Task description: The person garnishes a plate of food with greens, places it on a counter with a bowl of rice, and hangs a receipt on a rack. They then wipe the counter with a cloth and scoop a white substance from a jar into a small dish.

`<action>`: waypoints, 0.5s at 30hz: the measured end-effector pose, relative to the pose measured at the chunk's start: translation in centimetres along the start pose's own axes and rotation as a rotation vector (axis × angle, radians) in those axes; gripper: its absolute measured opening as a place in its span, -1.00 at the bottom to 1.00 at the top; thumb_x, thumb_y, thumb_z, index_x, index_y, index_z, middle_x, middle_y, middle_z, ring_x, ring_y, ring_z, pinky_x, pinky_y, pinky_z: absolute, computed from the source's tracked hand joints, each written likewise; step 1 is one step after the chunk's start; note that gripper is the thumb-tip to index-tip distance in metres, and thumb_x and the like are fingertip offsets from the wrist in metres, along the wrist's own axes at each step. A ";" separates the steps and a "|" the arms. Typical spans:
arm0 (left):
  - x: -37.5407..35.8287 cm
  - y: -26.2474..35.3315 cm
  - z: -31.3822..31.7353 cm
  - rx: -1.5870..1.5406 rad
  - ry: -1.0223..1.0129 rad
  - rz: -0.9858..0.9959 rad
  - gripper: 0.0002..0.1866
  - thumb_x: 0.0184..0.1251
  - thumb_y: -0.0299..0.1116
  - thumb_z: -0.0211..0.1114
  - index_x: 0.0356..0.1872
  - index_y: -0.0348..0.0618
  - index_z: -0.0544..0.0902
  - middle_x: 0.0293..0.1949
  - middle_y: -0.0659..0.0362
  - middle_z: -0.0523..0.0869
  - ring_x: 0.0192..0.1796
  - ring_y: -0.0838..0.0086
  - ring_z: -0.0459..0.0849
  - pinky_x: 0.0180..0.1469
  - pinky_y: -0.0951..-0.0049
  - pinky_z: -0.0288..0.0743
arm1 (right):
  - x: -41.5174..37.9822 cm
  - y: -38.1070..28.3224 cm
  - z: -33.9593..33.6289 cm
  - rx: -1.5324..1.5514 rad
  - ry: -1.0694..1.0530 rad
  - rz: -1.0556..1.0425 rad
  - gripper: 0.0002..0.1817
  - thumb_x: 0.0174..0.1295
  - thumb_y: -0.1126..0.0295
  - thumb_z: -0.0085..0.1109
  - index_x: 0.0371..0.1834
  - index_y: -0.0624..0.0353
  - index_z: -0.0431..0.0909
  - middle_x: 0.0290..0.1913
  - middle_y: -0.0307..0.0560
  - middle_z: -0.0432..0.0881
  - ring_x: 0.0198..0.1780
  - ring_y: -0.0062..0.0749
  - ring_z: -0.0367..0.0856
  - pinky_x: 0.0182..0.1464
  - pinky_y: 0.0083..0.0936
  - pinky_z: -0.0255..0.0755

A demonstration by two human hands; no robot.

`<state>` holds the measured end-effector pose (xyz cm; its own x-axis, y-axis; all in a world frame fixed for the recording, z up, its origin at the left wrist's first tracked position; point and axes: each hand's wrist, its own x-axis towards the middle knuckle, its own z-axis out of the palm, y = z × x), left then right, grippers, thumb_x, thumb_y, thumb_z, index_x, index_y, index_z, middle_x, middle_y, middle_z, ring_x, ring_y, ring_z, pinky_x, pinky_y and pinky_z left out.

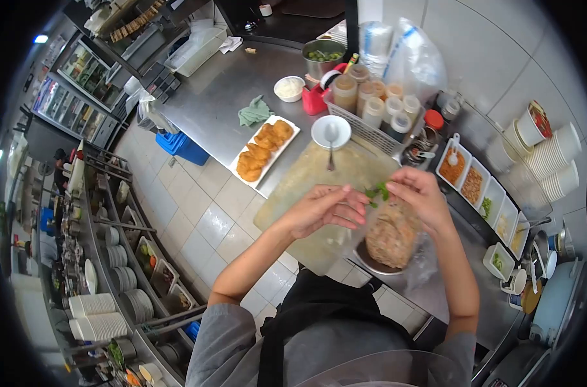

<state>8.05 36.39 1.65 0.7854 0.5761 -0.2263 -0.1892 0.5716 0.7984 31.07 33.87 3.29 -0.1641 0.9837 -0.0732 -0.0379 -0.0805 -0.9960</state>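
Currently in the right hand (422,197): a small sprig of bright green leaves (374,193), nipped between thumb and fingertips, the grip closed down to a fine pinch.
Left hand (329,209): palm turned inward, fingers loosely curled and parted, the grasp slack; its fingertips lie just beside the leaves, and whether they touch them I cannot tell.
Leaves: between the two hands, above the upper edge of the mince.
Mince: a large rounded lump of pale pinkish-brown minced mixture (391,240), below the right hand, in a round metal bowl (371,264), with crumpled clear plastic film (424,258) beside it.
Board: a worn, pale yellow-green cutting board (290,203), partly under the left hand.
Far edge of the board: a round white bowl (319,137) with a metal spoon (331,137) in it.
Plate: a long white rectangular plate (277,156) bearing golden-brown fried pieces (252,164), just beyond the board.
Past the bowl: a grey plastic basket (361,125) packed with squeeze bottles (373,112).
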 end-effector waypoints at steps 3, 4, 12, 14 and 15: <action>-3.6 2.1 -6.6 -0.006 0.146 0.086 -0.59 0.38 -0.13 0.05 -0.08 -0.35 0.52 -0.20 0.05 0.62 -0.16 0.36 0.66 -0.09 0.35 0.59 | 6.5 0.5 6.4 -0.021 -0.060 0.060 -0.90 0.16 0.44 0.19 -0.30 0.21 0.54 -0.38 -0.31 0.58 -0.39 -0.70 0.47 -0.29 -0.73 0.31; -4.6 2.5 -8.6 0.007 0.199 0.123 -0.60 0.37 -0.15 0.07 -0.10 -0.36 0.52 -0.19 0.04 0.62 -0.17 0.35 0.67 -0.10 0.35 0.60 | 8.6 0.9 8.5 -0.022 -0.078 0.071 -0.90 0.16 0.44 0.19 -0.30 0.21 0.54 -0.38 -0.31 0.58 -0.38 -0.70 0.47 -0.28 -0.72 0.31; -7.4 1.2 -22.3 0.114 0.698 0.173 -0.86 0.16 -0.36 0.32 -0.29 -0.15 0.64 -0.41 0.27 0.67 -0.37 0.64 0.63 -0.40 0.65 0.49 | 19.6 10.3 19.9 0.000 -0.047 0.053 -0.88 0.15 0.43 0.22 -0.28 0.20 0.57 -0.32 -0.30 0.60 -0.27 -0.68 0.49 -0.18 -0.68 0.35; -7.2 0.3 -24.9 0.228 0.758 0.197 -0.87 0.16 -0.36 0.33 -0.31 -0.15 0.64 -0.46 0.29 0.65 -0.42 0.69 0.59 -0.49 0.69 0.39 | 21.1 12.3 21.6 -0.031 -0.019 0.066 -0.88 0.14 0.43 0.22 -0.28 0.21 0.57 -0.32 -0.30 0.60 -0.26 -0.68 0.49 -0.16 -0.68 0.34; -7.1 -0.1 -25.9 0.287 0.788 0.210 -0.88 0.15 -0.36 0.33 -0.33 -0.16 0.65 -0.48 0.30 0.64 -0.44 0.71 0.57 -0.53 0.70 0.35 | 21.9 13.1 22.3 -0.054 0.011 0.086 -0.88 0.11 0.41 0.26 -0.34 0.22 0.60 -0.35 -0.30 0.59 -0.32 -0.69 0.46 -0.23 -0.68 0.32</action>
<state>-12.74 47.40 -11.28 0.0927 0.9513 -0.2941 -0.0452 0.2991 0.9531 5.02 50.73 -10.24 -0.1533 0.9753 -0.1592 0.0287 -0.1566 -0.9872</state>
